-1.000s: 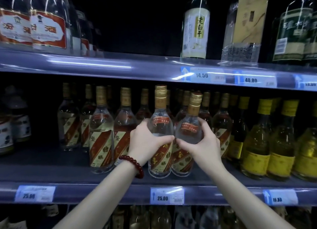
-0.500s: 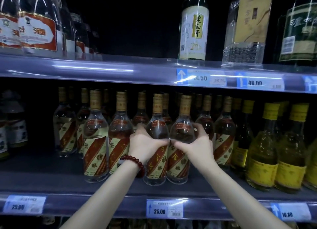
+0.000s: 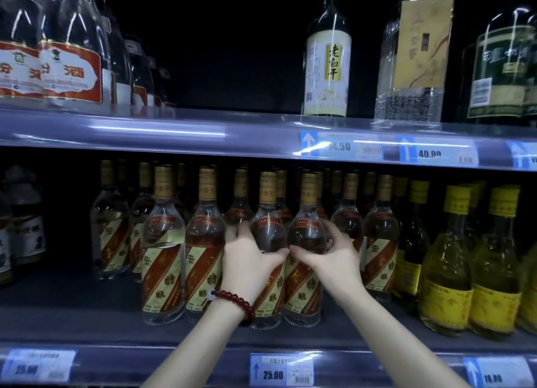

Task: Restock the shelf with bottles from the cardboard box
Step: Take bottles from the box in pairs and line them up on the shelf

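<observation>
Two clear bottles with gold caps and red-and-cream diagonal labels stand upright, side by side, at the front of the middle shelf (image 3: 87, 323). My left hand (image 3: 247, 259), with a red bead bracelet on its wrist, wraps around the left bottle (image 3: 268, 227). My right hand (image 3: 334, 257) grips the right bottle (image 3: 307, 227). Both bottle bases rest on the shelf board. Matching bottles (image 3: 164, 242) fill rows to the left, right and behind. The cardboard box is out of view.
Yellow-labelled bottles (image 3: 447, 271) stand close on the right. The upper shelf (image 3: 174, 129) hangs just above the caps and carries taller bottles (image 3: 327, 68). Price tags (image 3: 280, 370) line the shelf edges. Dark bottles (image 3: 26, 233) stand at far left.
Both bottles went deeper onto the shelf and now stand upright; the right one was tilted before. My hands slid along with them and stay on them.
</observation>
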